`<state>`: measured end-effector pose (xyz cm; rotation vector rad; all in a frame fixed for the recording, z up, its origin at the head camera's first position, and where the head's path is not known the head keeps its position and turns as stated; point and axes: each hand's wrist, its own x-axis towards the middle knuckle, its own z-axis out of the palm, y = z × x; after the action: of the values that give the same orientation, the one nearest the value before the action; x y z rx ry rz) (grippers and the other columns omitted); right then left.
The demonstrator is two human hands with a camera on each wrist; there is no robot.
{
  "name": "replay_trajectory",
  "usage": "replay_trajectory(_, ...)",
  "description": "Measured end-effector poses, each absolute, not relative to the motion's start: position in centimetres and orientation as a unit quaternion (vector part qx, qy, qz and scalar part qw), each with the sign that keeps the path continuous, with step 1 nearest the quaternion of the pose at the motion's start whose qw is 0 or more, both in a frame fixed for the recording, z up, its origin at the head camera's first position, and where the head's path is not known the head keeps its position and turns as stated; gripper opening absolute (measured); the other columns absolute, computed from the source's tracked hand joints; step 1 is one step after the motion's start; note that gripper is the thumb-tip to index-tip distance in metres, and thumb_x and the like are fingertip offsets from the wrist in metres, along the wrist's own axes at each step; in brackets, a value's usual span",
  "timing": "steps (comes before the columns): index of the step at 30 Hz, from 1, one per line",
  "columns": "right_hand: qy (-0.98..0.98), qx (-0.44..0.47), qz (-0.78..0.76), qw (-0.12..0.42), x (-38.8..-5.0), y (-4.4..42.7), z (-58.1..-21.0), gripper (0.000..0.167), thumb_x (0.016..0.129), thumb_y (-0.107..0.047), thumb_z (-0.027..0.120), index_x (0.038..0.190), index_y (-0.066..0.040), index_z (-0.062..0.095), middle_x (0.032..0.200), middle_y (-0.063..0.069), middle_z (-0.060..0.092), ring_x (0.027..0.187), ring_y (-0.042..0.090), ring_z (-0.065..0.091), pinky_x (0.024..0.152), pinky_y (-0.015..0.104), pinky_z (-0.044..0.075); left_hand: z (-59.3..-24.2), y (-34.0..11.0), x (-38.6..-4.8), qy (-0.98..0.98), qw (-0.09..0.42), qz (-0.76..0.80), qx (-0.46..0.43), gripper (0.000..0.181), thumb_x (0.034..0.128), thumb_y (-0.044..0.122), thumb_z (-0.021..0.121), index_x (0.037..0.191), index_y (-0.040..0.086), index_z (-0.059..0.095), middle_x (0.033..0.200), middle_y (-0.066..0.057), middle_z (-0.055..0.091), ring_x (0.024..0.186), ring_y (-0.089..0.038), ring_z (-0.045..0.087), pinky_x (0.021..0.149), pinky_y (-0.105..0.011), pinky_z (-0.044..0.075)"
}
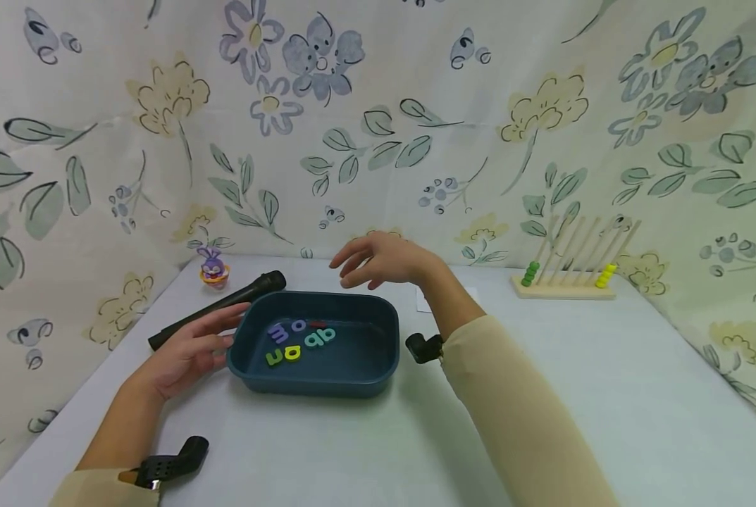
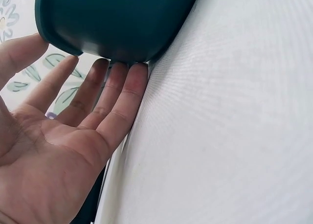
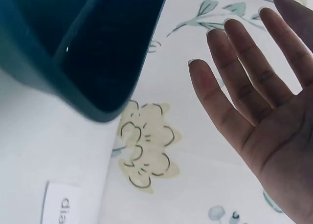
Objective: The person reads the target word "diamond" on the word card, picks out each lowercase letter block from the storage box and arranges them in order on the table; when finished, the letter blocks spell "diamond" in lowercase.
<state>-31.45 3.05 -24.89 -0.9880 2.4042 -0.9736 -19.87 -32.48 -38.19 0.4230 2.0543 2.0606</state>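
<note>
A dark teal plastic basin stands on the white table, with several coloured letters inside: a purple m, a yellow letter, a green letter and teal letters among them. My left hand is at the basin's left end, its extended fingertips against the outer wall in the left wrist view. Above the basin's far right corner hovers my right hand, holding nothing. In the right wrist view its fingers are extended, apart from the basin.
Behind the left hand lies a black microphone-like stick. A purple toy figure stands at the back left. On the back right is a wooden peg rack with green and yellow beads. A white printed card lies right of the basin.
</note>
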Motion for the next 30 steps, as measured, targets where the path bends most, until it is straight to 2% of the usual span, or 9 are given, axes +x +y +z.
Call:
replay_trajectory(10,0.835,-0.334,-0.388,0.203,-32.2,1.3,-26.4,0.031,0.094,-0.022,0.075,0.125,-0.02,0.073,0.126,0.005,0.073,0.11,0.021,0.071,0.09,0.042,0.062,-38.4,-32.3,-19.4,0.698,0.102,0.699,0.12,0.056,0.1046,0.01,0.052,0.158,0.022,0.042,0.145,0.009,0.049,0.126,-0.007,0.058,0.097,-0.03,0.057)
replay_trajectory(16,0.841,-0.317,-0.371,0.235,-32.4,0.6,-27.6,0.029,0.094,-0.019,0.075,0.123,-0.019,0.074,0.127,0.007,0.072,0.11,0.02,0.07,0.091,0.042,0.061,-38.4,-32.2,-19.2,0.7,0.104,0.699,0.107,0.057,0.104,0.009,0.053,0.159,0.019,0.04,0.145,0.008,0.049,0.125,-0.008,0.06,0.098,-0.029,0.057)
replay_trajectory(20,0.846,-0.304,-0.36,0.25,-32.5,0.3,-28.2,0.031,0.093,-0.018,0.076,0.124,-0.018,0.074,0.125,0.004,0.073,0.111,0.02,0.069,0.09,0.04,0.06,-38.2,-32.1,-19.3,0.708,0.102,0.692,0.101,0.058,0.1042,0.011,0.053,0.16,0.016,0.037,0.15,0.0,0.045,0.126,-0.008,0.06,0.098,-0.029,0.057)
replay_trajectory(26,0.848,-0.32,-0.325,0.27,-32.6,-0.5,-28.5,0.035,0.093,-0.018,0.076,0.128,-0.014,0.072,0.119,0.001,0.074,0.11,0.02,0.068,0.09,0.04,0.06,-37.9,-31.9,-19.4,0.723,0.103,0.679,0.076,0.062,0.1041,0.015,0.059,0.161,0.017,0.035,0.162,-0.017,0.029,0.123,-0.005,0.061,0.099,-0.026,0.056)
replay_trajectory(30,0.848,-0.33,-0.29,0.297,-32.5,-1.1,-28.6,0.033,0.093,-0.015,0.075,0.127,-0.013,0.073,0.121,0.006,0.075,0.107,0.02,0.069,0.094,0.043,0.057,-37.9,-31.8,-19.6,0.727,0.102,0.676,0.068,0.065,0.1034,0.015,0.06,0.162,0.017,0.033,0.165,-0.021,0.024,0.123,-0.005,0.06,0.099,-0.026,0.055)
